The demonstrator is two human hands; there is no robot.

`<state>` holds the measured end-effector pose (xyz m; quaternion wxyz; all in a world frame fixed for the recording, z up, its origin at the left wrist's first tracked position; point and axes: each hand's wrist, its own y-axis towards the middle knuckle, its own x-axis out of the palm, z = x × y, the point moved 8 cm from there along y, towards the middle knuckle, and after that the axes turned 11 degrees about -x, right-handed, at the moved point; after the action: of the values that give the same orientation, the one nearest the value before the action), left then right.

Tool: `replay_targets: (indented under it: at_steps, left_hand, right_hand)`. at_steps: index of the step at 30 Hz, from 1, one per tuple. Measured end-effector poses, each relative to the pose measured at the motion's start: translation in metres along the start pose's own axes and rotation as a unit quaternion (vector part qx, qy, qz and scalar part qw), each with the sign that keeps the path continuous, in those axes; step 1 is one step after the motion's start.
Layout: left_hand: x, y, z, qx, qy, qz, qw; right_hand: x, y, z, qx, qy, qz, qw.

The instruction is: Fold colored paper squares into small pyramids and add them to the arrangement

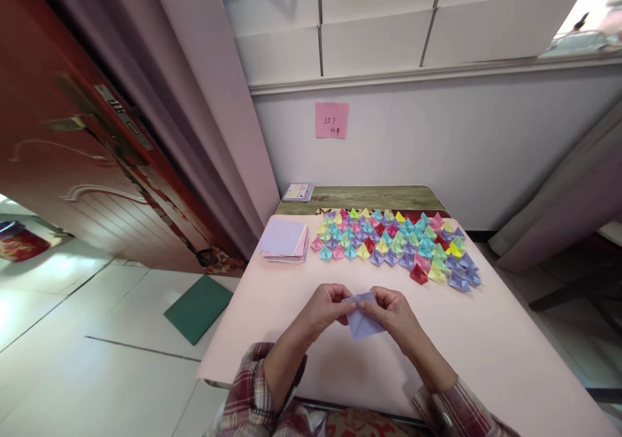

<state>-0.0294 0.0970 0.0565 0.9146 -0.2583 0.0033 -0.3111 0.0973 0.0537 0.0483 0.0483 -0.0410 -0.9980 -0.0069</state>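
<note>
Plaid sleeves (250,385) nearest the camera, at the lower edge of the view, with a forearm reaching forward from each over a pink-topped bench (272,307). Between the two hands, lavender paper (362,327), folded small and roughly four-sided. No clear long axis, with width and depth nearly alike as seen; lower edge toward the wearer, rising slightly toward the right, with the lower left corner nearest the body. Visible on the upper face, crease lines running from near the middle toward the lower edge.

Position relative to the hands: left hand (326,304) at the upper left edge of the paper, right hand (392,312) along its upper right side, with most of the sheet projecting below both toward the wearer. Left hand pinching the paper, fingers curled; right hand likewise pinching, thumb laid across the upper face. Thumbs (350,306) close together near the upper middle. Hidden, the exact placing of the fingertips beneath.

Beyond the hands, on the bench: at left, a stack of square sheets (283,239), lavender uppermost; at center and right, rows of small folded paper pieces (390,239) in many colors, mostly with a point upward. On the wall behind, a pink note (331,120) with handwriting.
</note>
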Motion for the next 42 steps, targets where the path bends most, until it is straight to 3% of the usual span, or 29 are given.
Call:
replay_targets:
  at_steps: [3,7,13,18,24,28,32,37,42]
  left_hand:
    - [-0.012,0.001,0.000,0.004,-0.056,0.054,0.997]
    - [-0.021,0.002,-0.008,0.023,-0.184,0.143,0.972]
    - [0.001,0.005,-0.028,0.048,-0.252,0.146,0.955]
    - [0.004,0.004,-0.033,0.059,-0.200,0.164,0.964]
    - [-0.003,-0.002,-0.011,0.078,-0.023,0.141,0.987]
    - [-0.014,-0.002,-0.007,0.048,-0.011,0.140,0.989]
    - [-0.006,-0.001,-0.012,0.002,-0.043,0.088,0.995]
    - [-0.001,-0.006,-0.004,0.034,-0.136,0.089,0.986]
    - [-0.003,-0.010,0.007,0.071,-0.164,0.106,0.978]
  right_hand:
    - [0.000,-0.001,0.000,0.016,0.041,0.009,0.999]
    - [0.001,-0.003,0.004,0.025,0.090,0.066,0.993]
    - [0.013,-0.009,0.019,0.026,0.135,0.166,0.976]
    - [0.010,-0.011,0.026,0.009,0.150,0.225,0.963]
    - [-0.009,-0.007,0.020,0.001,0.022,0.196,0.980]
    - [-0.009,0.000,0.006,-0.023,-0.075,0.086,0.993]
    - [-0.009,0.004,-0.005,-0.067,-0.107,0.045,0.991]
    - [-0.011,0.004,-0.007,-0.070,-0.050,0.078,0.993]
    - [-0.017,-0.001,-0.004,-0.046,0.046,0.141,0.988]
